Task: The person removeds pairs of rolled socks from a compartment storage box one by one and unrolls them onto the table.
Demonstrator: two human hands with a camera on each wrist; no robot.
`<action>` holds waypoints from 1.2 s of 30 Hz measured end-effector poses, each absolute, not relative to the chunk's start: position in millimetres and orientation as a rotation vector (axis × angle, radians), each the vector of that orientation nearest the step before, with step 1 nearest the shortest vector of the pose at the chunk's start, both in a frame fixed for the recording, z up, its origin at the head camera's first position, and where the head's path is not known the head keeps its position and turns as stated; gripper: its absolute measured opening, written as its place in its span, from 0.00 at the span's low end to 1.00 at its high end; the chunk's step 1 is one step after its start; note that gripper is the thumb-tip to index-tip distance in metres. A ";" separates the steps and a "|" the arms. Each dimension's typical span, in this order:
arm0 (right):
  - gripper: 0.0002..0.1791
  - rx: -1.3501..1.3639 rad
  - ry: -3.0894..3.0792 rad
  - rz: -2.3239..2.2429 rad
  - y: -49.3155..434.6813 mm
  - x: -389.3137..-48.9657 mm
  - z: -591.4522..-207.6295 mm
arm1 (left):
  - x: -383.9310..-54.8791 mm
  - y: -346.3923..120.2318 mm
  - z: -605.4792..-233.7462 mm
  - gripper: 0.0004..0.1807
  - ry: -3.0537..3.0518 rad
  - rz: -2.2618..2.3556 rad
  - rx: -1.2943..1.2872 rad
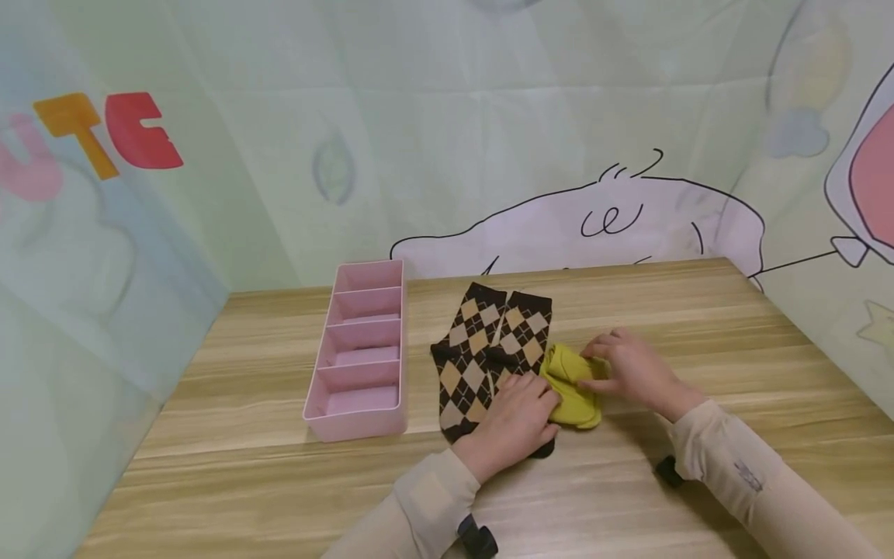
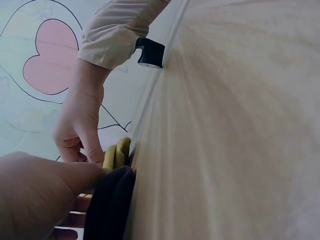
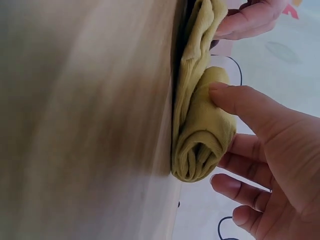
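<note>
A pair of yellow-green socks, partly rolled up, lies on the table against the right side of a brown argyle pair. My right hand holds the rolled end, with the thumb on top and the fingers curled around the far side. Across the lower part of the argyle socks rests my left hand, its fingertips pressing the flat left end of the yellow-green socks. The left wrist view shows the dark toe of an argyle sock beside the left thumb.
To the left of the socks stands a pink organizer box with several compartments in a row. The wood-grain table ends at the back against a printed cloth backdrop. Both wrists wear black camera mounts.
</note>
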State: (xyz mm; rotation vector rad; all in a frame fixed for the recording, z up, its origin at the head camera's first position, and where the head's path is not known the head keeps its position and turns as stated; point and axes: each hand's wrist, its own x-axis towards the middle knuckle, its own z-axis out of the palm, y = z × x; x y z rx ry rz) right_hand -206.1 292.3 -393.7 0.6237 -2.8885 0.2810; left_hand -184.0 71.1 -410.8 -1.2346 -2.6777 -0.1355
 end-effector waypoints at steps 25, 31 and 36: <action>0.23 0.625 -2.920 0.289 292.6 -204.5 -386.3 | -179.9 70.8 -411.5 0.14 -2.742 -0.181 -1.296; 0.22 0.565 -2.927 0.364 294.2 -207.0 -384.5 | -179.0 71.6 -411.5 0.13 -2.744 -0.150 -1.314; 0.19 0.521 -2.908 0.407 295.5 -210.2 -384.4 | -179.5 72.2 -410.6 0.13 -2.736 -0.157 -1.318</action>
